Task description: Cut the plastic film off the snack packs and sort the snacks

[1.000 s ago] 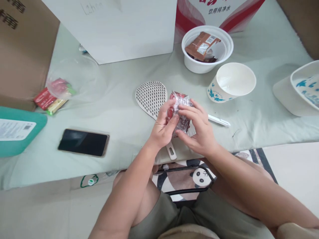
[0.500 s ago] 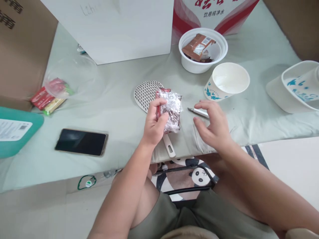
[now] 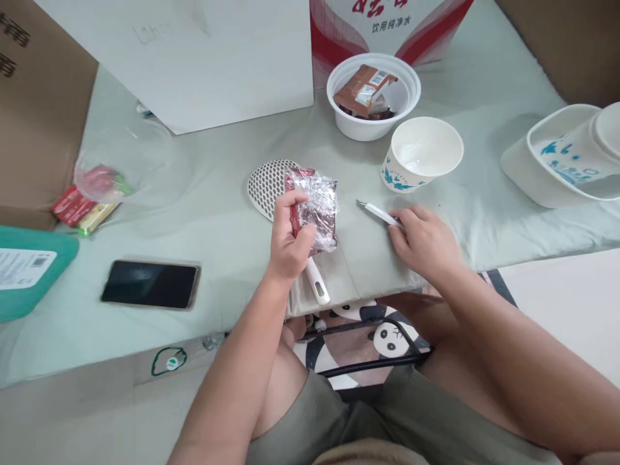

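My left hand [image 3: 289, 237] is closed on a red and dark packet wrapped in clear plastic film [image 3: 317, 208], thumb on its face. Beneath the packet lies a white slotted scoop [image 3: 266, 190], its handle [image 3: 317, 282] pointing towards me. My right hand [image 3: 426, 240] grips the rear end of a white utility knife [image 3: 380, 212], whose blade tip points left, towards the packet. The knife lies low at the cloth; whether it is lifted I cannot tell. Just beyond my right hand stands a white paper cup [image 3: 422, 155] with blue leaves.
A white bowl [image 3: 411, 97] with brown packets stands behind the cup. At the left are a phone [image 3: 150, 284], a clear plastic bowl [image 3: 135, 161], red and yellow packs [image 3: 72, 205] and a green container [image 3: 33, 284]. A white bin [image 3: 520, 168] is at the right; boxes line the back.
My right hand has come down from hovering open and closed on the utility knife's rear end. My left hand still holds the wrapped packet. The whole view has shifted slightly.
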Demonstrator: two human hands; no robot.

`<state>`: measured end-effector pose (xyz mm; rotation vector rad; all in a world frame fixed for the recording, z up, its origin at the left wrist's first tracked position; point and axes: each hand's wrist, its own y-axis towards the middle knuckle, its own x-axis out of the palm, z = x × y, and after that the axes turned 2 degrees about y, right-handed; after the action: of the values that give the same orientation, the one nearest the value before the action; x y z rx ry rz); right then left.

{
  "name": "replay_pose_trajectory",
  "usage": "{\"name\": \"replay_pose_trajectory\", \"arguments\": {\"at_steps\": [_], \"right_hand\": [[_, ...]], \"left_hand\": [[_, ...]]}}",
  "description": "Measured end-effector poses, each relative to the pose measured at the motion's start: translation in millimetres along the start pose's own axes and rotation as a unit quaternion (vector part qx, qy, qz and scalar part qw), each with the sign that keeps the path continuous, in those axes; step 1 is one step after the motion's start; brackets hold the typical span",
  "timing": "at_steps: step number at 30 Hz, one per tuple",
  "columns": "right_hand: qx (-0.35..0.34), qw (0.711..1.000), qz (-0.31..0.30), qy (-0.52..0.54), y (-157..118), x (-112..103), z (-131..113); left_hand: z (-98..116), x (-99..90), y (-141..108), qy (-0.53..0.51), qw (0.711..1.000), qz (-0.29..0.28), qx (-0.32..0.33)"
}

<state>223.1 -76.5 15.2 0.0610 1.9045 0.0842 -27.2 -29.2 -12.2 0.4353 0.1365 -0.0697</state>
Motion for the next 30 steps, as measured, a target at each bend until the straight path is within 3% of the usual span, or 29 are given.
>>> {"name": "replay_pose_trajectory", "arguments": {"at_steps": [3,7,10,14,20,30], "right_hand": [[0.082,0.979,-0.044,0.181,-3,-17,-14],[0.142,0.868,-0.118,0.462,-15,-33,-36],[0.135,0.791,-0.136,0.581,-23,-37,-50],[0.166,0.746,-0.139,0.63,-26,-38,-65],[0.181,0.656,-0.196,0.706,-27,-29,-68],[0.122,0.605,-0.265,0.741,-27,-21,-70]], "left_hand": [[-6,4.9,4,0.056,0.996,0.004,0.065],[-1,12.2,5,0.127,0.983,0.029,0.132],[8,17.2,3,0.158,0.976,0.012,0.149],[17,21.8,-2,0.168,0.971,-0.03,0.168],[19,22.8,-3,0.19,0.966,-0.014,0.175],[20,22.6,-2,0.176,0.965,-0.015,0.193]]}}
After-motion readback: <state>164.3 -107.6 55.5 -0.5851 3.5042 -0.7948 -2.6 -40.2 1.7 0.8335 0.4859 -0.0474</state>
